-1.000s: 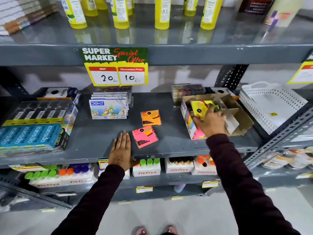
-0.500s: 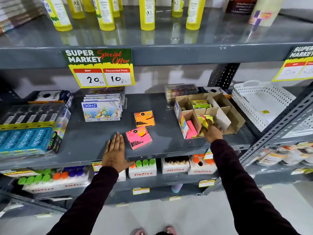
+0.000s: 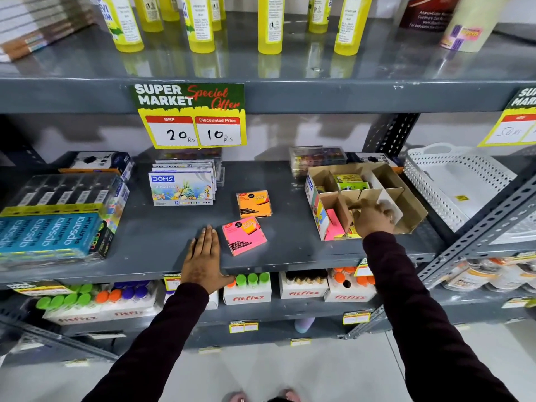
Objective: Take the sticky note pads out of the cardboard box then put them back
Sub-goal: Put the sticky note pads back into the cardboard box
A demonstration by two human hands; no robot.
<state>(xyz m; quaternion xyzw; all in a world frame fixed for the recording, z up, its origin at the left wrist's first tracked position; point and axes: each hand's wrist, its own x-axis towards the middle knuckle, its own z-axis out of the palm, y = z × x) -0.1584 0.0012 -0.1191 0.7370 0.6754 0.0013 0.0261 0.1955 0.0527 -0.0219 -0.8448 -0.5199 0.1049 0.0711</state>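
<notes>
An open cardboard box [image 3: 412, 210] with dividers stands at the right of the middle shelf. It holds a pink pad [image 3: 333, 227] at its front left and yellow-green pads [image 3: 349, 181] in a back compartment. My right hand [image 3: 374, 217] is inside the front of the box, fingers curled over a yellow sticky note pad [image 3: 352, 232] that shows only as a corner beneath my palm. A pink pad [image 3: 243, 235] and an orange pad [image 3: 254, 203] lie loose on the shelf. My left hand [image 3: 203, 262] rests flat at the shelf's front edge, just left of the loose pink pad.
DOMS crayon boxes [image 3: 181, 188] stand behind the loose pads, with apsara pencil packs [image 3: 49, 230] at the far left. A white perforated basket [image 3: 458, 184] sits right of the box. A price sign [image 3: 191, 116] hangs from the upper shelf of yellow bottles [image 3: 269, 21]. Fitfizz boxes [image 3: 248, 291] fill the shelf below.
My right hand brought the yellow pad down from above the box into its front compartment. The left hand stayed flat on the shelf, and the loose pads did not move.
</notes>
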